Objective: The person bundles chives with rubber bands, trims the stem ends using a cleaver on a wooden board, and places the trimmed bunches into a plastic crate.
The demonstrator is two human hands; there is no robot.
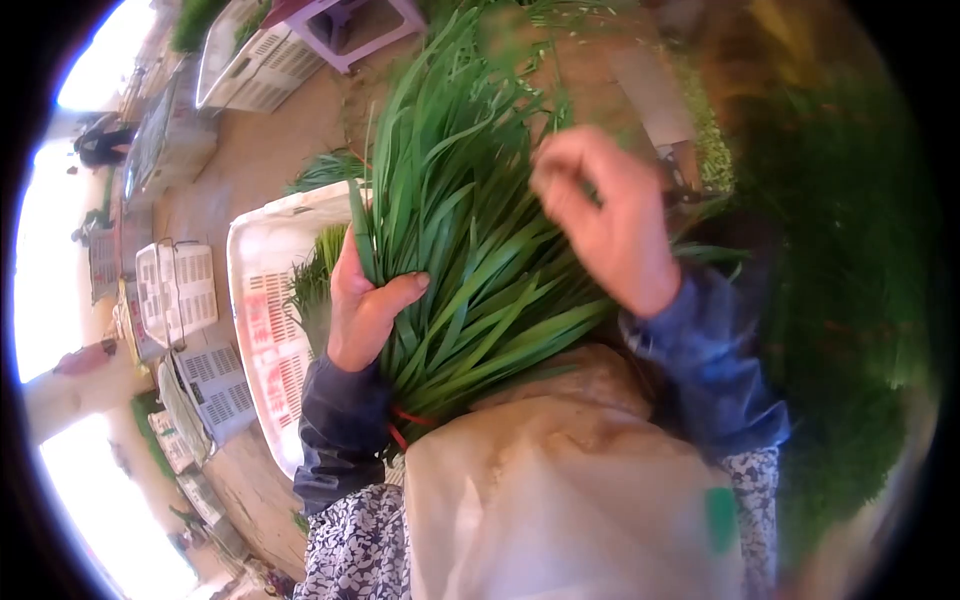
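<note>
Scanning from afar, I see a white crate (252, 235), then my left hand (368, 308), fingers clamped on the bunch of long green leaves (465, 215), a red strip (414, 417) near its lower end. My right hand (612, 215) hovers over its right side, fingers curled; whether they pinch anything, I cannot tell. I judge the bunch gathered, its splayed leaves left to neaten. Farther right lies blurred greenery (835, 260).

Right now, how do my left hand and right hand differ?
The left hand grips the green leaves, thumb across them; the right hand is over or beside them, fingers curled, its hold unclear. The left hand sits lower in the picture, the right hand higher. Both are bare, with dark sleeves.
</note>
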